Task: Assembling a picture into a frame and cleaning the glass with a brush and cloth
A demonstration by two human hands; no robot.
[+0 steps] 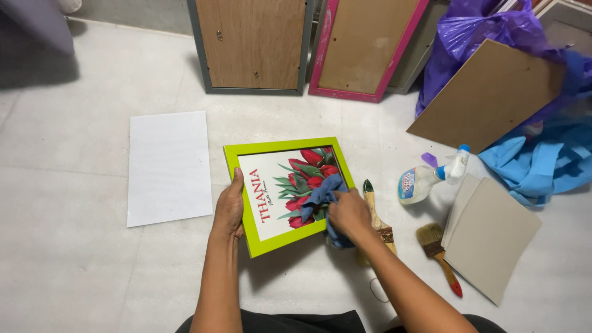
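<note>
Hands work mid-floor: left hand (229, 206) grips the green frame (288, 195) by its left edge, right hand (349, 213) closed on a blue cloth (322, 196) pressing the glass, frame's long axis running left-right, brushes (439, 254) beyond its right edge.

— Item one? 
— Picture frame (288, 195), lime green, rectangular, holding a print of red tulips with green leaves on white. It lies near centre on the pale floor, tilted, its left edge raised slightly.

— Item two? 
— Cloth (322, 196), blue, crumpled, pressed on the frame's glass at the right side, over the tulips.
</note>
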